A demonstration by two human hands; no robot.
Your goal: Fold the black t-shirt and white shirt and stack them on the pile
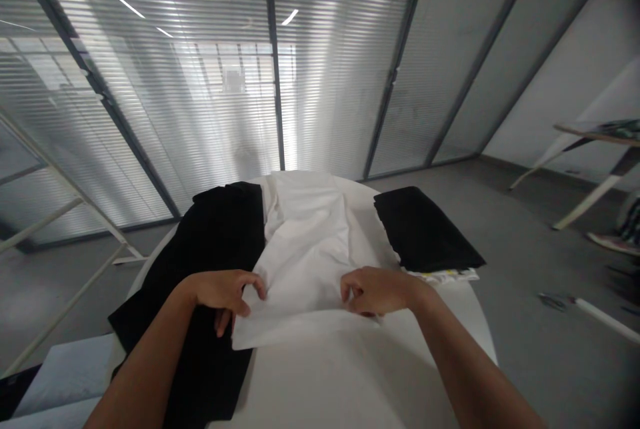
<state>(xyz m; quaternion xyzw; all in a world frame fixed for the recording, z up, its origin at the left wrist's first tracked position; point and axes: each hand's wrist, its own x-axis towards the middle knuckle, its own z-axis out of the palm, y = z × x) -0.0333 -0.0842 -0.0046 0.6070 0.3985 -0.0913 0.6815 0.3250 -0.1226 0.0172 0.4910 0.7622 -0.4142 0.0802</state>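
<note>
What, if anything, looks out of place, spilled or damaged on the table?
The left black cloth sprawls past the edge of the table, untidy compared with the folded black cloth at right. The white cloth between them is creased. No spill or damage shows.

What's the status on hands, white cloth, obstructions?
Left hand at near left corner, thumb and index apart; right hand curled at near right edge, grip unclear. White cloth spread, creased. Black cloth along its left side, partly underneath.
</note>
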